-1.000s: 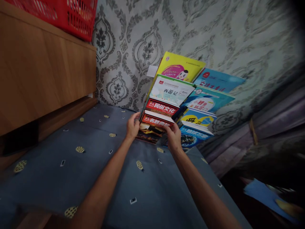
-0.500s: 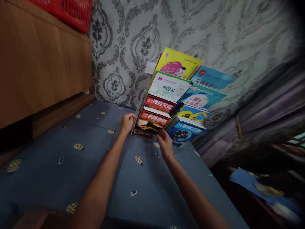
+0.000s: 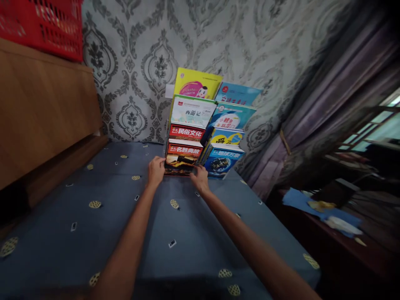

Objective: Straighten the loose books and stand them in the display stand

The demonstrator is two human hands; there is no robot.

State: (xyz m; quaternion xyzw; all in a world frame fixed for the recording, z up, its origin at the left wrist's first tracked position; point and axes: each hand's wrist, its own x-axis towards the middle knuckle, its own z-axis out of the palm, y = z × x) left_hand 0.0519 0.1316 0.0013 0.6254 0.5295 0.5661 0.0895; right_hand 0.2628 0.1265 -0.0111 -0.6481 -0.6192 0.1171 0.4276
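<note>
Two columns of children's books stand upright in stepped rows against the wall. At the front of the left column is a red-and-black book (image 3: 183,160) with white Chinese lettering. My left hand (image 3: 156,171) has its fingers curled at that stack's left edge. My right hand (image 3: 200,178) is at the lower right corner of the same book, fingers bent around its edge. Behind it rise another red book (image 3: 186,132), a white book (image 3: 193,111) and a tall yellow book (image 3: 198,83). The right column has a blue book with an earth picture (image 3: 220,161) in front. The fingertips are partly hidden.
The books stand on a surface covered with dark blue pineapple-print cloth (image 3: 125,229). A wooden cabinet (image 3: 46,108) with a red basket (image 3: 59,29) on it is at left. At right hang purple curtains (image 3: 300,104), beside a dark table with blue cloth (image 3: 300,202).
The view has turned, so the books appear farther left and more level. Both hands stay at the front left stack; the right hand's fingers sit closer against its corner.
</note>
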